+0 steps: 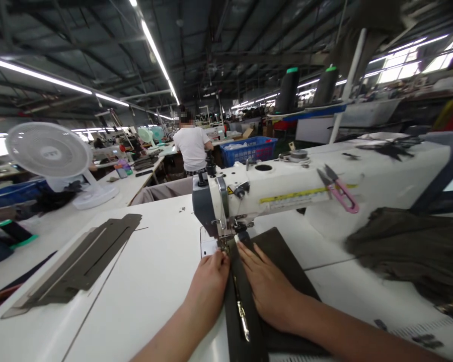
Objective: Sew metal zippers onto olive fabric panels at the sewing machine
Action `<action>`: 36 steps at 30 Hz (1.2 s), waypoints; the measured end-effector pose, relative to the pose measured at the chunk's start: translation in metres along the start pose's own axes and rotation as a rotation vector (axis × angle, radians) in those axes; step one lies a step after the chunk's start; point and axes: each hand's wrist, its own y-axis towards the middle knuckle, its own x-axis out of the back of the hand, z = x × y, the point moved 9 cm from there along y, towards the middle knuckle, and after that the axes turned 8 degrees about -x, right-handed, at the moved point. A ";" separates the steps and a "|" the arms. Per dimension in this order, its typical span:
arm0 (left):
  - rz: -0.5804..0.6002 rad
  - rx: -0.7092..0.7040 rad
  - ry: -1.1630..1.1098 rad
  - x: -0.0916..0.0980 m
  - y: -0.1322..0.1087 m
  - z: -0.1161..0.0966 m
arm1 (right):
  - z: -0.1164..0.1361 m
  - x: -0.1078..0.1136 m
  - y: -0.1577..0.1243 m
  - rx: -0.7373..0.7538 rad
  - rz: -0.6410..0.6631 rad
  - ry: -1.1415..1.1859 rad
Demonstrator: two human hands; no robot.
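A dark olive fabric piece (274, 256) lies on the sewing table, its front end under the needle area of a white sewing machine (287, 188). Along it runs a zipper with a shiny metal pull (242, 319). My left hand (207, 281) is closed at the fabric's left edge, fingertips pinching it close to the presser foot. Stretched flat, my right hand (266, 284) presses on the fabric just right of the zipper, fingers pointing toward the needle. The needle tip itself is too small to make out.
Cut fabric pieces (98, 251) lie stacked at left, with a white fan (51, 151) behind them. Pink thread snips (340, 191) rest on the machine arm. Crumpled dark fabric (396, 251) sits at right. Ahead are a blue basket (249, 149) and a person in a white shirt (192, 146).
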 end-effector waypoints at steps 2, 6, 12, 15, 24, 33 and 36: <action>-0.006 0.013 -0.005 0.000 0.001 0.003 | -0.002 0.000 0.004 -0.008 0.016 0.018; -0.034 0.029 0.013 0.001 0.003 0.008 | -0.003 0.004 0.011 0.014 0.054 0.054; -0.058 0.048 -0.079 0.001 0.001 0.015 | 0.018 0.027 -0.022 0.110 -0.053 0.112; -0.128 0.045 -0.207 0.006 -0.005 0.018 | 0.045 0.035 -0.050 0.285 -0.233 0.100; -0.160 0.020 -0.288 0.018 -0.024 0.001 | 0.066 0.033 -0.068 0.434 -0.504 -0.113; -0.153 0.045 -0.149 0.020 -0.028 -0.017 | 0.068 0.034 -0.073 0.468 -0.412 -0.037; -0.105 0.018 -0.067 0.019 -0.026 -0.024 | 0.065 0.028 -0.073 0.449 -0.384 -0.043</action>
